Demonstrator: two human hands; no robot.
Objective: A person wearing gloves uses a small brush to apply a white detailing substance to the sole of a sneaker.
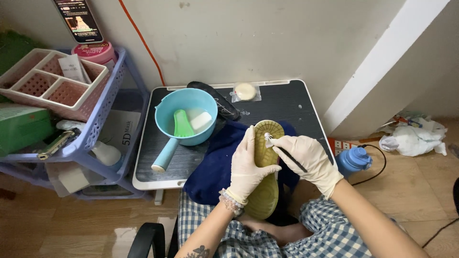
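My left hand (246, 167), in a cream glove, grips a shoe turned sole up, its yellow-green sole (266, 188) facing me. My right hand (311, 160), also gloved, pinches a thin black-handled tool (291, 158) whose tip touches the sole near the toe end. The shoe rests over a dark blue cloth (213, 169) that hangs off the small table's front edge onto my lap.
On the dark tabletop (287, 102) stand a light blue bowl (186, 117) with water, a green brush and a white bar, a black insole (215, 98) and a bagged round soap (245, 91). A blue rack (103, 114) with baskets is left; a blue bottle (353, 160) right.
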